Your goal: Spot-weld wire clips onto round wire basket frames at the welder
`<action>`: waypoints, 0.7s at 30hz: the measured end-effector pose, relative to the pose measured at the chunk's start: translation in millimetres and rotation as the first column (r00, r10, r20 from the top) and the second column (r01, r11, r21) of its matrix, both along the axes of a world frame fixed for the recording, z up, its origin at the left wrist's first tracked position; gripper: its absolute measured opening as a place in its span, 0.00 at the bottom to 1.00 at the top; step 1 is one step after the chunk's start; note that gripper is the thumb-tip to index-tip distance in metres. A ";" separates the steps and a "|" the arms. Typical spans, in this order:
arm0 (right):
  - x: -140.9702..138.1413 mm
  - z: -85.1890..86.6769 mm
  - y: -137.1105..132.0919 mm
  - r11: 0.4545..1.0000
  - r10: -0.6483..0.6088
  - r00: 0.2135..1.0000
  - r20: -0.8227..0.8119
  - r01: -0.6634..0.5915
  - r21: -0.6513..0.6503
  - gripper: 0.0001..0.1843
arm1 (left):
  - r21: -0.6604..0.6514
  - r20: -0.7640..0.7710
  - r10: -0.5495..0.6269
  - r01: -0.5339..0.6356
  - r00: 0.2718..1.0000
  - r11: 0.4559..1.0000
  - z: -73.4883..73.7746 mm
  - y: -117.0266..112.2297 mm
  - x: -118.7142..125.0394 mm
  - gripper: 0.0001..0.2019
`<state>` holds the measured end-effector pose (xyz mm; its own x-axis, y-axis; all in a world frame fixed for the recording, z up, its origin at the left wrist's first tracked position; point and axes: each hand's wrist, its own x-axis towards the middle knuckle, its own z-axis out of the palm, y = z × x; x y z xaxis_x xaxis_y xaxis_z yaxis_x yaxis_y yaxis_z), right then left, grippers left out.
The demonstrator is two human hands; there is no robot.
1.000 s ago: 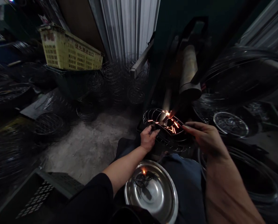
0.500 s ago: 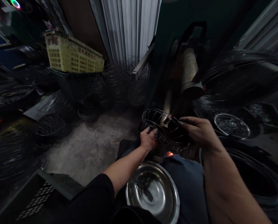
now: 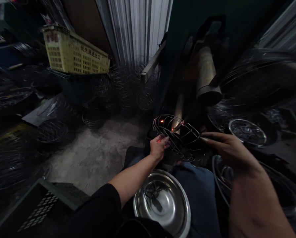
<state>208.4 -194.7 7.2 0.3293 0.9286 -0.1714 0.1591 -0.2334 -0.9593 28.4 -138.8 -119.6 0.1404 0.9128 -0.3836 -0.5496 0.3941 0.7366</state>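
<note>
My left hand [image 3: 158,147] is closed on the near left side of a round wire basket [image 3: 171,140], held tilted at the machine. My right hand [image 3: 221,142] is at the basket's right edge, thumb and fingers pressed together; whether they pinch the rim or a small wire I cannot make out. A pale metal rod [image 3: 179,110] of the machine meets the basket from below, behind its wires. Orange sparks glow by the rod and near my left fingers. Below, a shiny steel bowl [image 3: 174,211] holds some thin dark pieces.
Above the basket hangs a thick metal cylinder [image 3: 207,72] of the dark green machine. A yellow crate [image 3: 75,54] stands at the back left, wire baskets around it. A dark green crate [image 3: 38,208] is at front left. Coiled wire [image 3: 262,178] lies on the right.
My right hand has moved right, away from the weld point, to the basket's edge. The left hand keeps its grip. Sparks now show higher, inside the basket and by my left fingers.
</note>
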 end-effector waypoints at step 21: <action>-6.1 -0.5 8.1 0.999 -0.032 0.996 -0.089 0.030 -0.024 0.28 | -0.091 0.043 -0.030 0.034 0.999 0.995 0.6 2.5 -1.8 0.20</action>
<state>202.3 -186.6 6.7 0.3405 0.9137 -0.2217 0.0658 -0.2583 -0.9638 26.7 -136.3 -119.0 0.1866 0.8689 -0.4585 -0.5646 0.4768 0.6737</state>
